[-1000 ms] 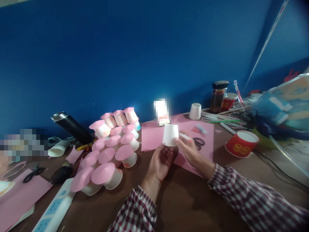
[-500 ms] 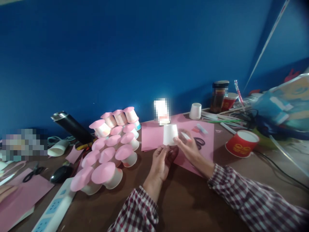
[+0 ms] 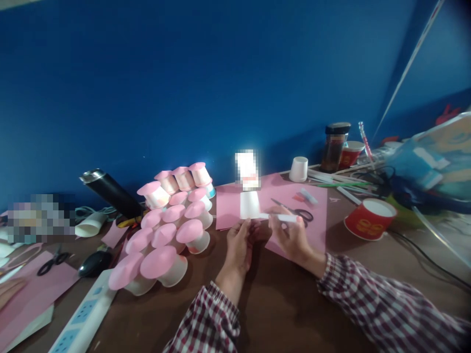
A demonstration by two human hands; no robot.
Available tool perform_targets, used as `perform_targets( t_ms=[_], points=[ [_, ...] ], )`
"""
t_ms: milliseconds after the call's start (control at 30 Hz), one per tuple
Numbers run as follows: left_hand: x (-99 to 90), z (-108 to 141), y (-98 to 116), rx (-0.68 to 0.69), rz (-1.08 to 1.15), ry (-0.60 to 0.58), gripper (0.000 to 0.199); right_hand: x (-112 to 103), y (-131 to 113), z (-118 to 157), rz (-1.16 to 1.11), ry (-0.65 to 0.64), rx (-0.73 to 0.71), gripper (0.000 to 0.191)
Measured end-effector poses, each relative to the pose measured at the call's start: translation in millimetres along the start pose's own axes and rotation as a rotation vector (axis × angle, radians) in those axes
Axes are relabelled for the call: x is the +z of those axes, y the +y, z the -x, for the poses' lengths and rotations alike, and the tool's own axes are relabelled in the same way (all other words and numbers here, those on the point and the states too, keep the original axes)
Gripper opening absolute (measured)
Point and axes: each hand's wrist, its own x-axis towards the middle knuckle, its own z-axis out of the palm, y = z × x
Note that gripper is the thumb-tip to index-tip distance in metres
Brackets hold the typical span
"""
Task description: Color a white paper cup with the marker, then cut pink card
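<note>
My left hand [image 3: 241, 242] pinches the lower edge of a white paper cup [image 3: 249, 205], which is held upside down above the table. In my right hand [image 3: 292, 238] is a white stick-like tool [image 3: 282, 217], lying level with its narrow tip pointing left, close to the cup's lower right side. Pink paper [image 3: 231, 208] lies behind and under the hands. Just beyond my right fingers, black-handled scissors [image 3: 304, 214] rest on that paper.
Several cups with pink cone tops [image 3: 158, 262] stand left of my hands. A power strip [image 3: 86, 309], mouse [image 3: 94, 264] and black flask [image 3: 112, 192] are farther left. To the right are a red cup [image 3: 368, 223] and a jar [image 3: 334, 149]. Another person's hand [image 3: 11, 289] shows at far left.
The cup in my left hand has shifted slightly left. My right hand has come away from the cup, and the white tool now points toward it.
</note>
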Motion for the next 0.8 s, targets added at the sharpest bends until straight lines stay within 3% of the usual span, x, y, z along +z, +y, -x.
perform_targets(
  t_ms=[333,800],
  points=[
    [1.6,-0.9,-2.7,-0.024,-0.049,0.059,0.021,3.2,5.4,-1.3,0.08,-0.054,-0.047,0.022],
    [6.1,2.0,-2.0,-0.018,-0.061,0.049,0.025,5.7,11.0,-1.8,0.113,-0.073,-0.044,0.019]
  ],
)
